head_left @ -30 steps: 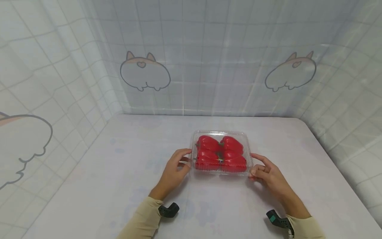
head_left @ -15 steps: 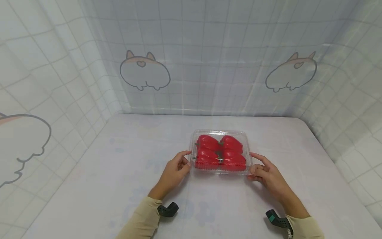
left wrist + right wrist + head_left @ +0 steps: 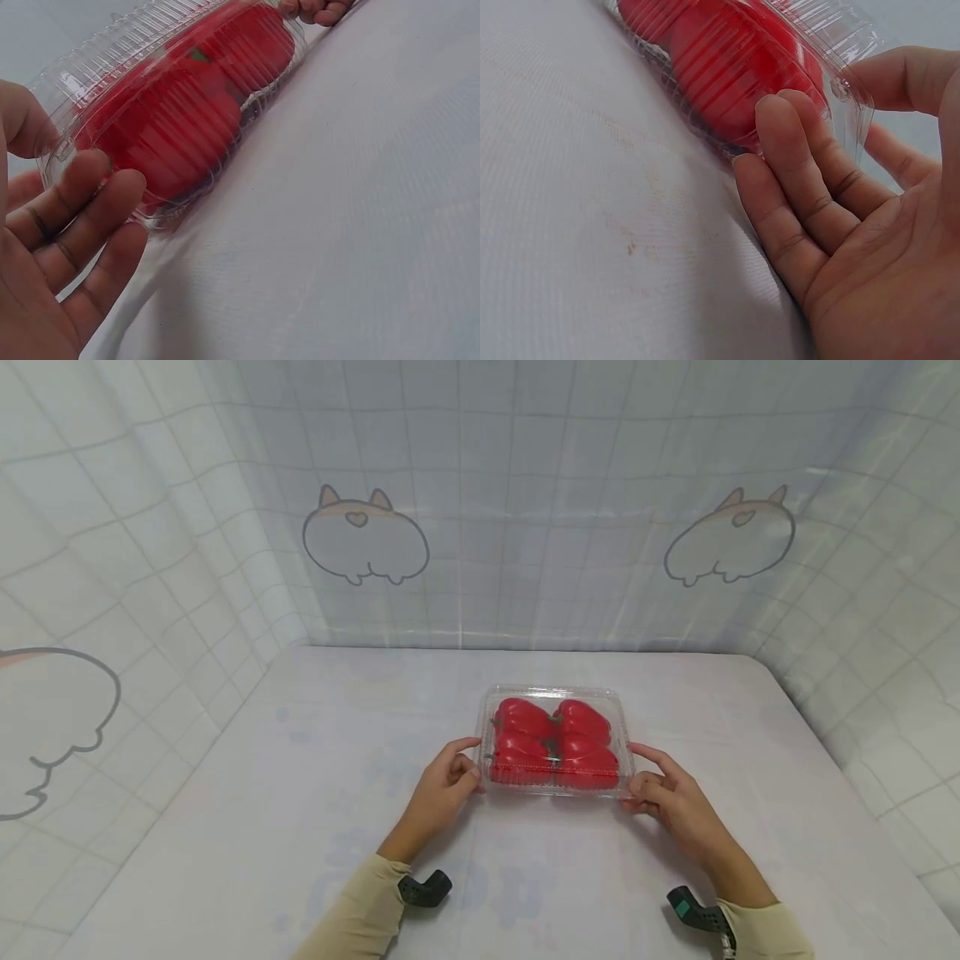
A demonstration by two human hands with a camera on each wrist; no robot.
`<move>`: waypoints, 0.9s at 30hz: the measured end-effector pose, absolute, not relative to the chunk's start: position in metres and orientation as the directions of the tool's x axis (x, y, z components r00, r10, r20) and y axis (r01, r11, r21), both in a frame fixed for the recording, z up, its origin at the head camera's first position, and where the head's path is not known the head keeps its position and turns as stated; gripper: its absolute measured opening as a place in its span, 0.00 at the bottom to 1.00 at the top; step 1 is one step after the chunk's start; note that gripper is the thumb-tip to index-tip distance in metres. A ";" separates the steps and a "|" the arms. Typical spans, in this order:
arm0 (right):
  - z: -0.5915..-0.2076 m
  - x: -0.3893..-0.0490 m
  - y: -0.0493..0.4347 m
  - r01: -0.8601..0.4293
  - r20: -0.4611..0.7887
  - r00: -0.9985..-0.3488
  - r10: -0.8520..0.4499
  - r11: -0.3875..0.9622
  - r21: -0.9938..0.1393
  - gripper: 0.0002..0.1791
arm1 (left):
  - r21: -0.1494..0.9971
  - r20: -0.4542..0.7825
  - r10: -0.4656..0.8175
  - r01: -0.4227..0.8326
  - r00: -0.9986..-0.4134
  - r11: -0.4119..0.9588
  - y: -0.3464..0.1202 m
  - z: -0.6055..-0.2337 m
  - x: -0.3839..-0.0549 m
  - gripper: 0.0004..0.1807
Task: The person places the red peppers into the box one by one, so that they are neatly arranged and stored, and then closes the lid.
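Observation:
A clear plastic clamshell box lies on the white cloth, its lid down over several red bell peppers with green stems. At the left end my left hand pinches the box's edge. In the left wrist view the thumb and fingers of that hand meet the rim and the corner. My right hand grips the opposite end. Seen from the right wrist, a digit lies on the rim by a small clasp, and other fingertips touch the ribbed side wall.
White cloth covers the table. Grid-patterned curtains with cartoon dog drawings hang behind it and on both sides. A black wrist mount is strapped to the left sleeve, another mount to the right.
My left fingers have drawn closer together at the box's left edge. The box and my right hand stay almost still.

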State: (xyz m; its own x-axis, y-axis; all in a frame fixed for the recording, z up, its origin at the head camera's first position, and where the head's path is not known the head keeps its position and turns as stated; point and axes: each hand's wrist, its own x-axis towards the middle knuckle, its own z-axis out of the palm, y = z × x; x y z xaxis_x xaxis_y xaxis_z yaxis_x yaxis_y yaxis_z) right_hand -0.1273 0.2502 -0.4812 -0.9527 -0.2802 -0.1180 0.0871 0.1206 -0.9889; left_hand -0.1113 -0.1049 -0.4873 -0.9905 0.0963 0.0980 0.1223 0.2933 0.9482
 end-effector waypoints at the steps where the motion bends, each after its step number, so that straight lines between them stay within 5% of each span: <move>1: -0.482 -0.127 0.250 0.083 -0.115 -0.952 -0.284 0.122 -0.989 0.32 | 0.953 0.089 0.095 0.112 -0.992 0.281 -0.105 -0.487 -0.111 0.25; 27: -0.481 -0.125 0.249 0.097 -0.125 -0.952 -0.279 0.113 -0.989 0.33 | 0.986 0.020 0.090 0.035 -0.996 0.160 -0.099 -0.460 -0.098 0.25</move>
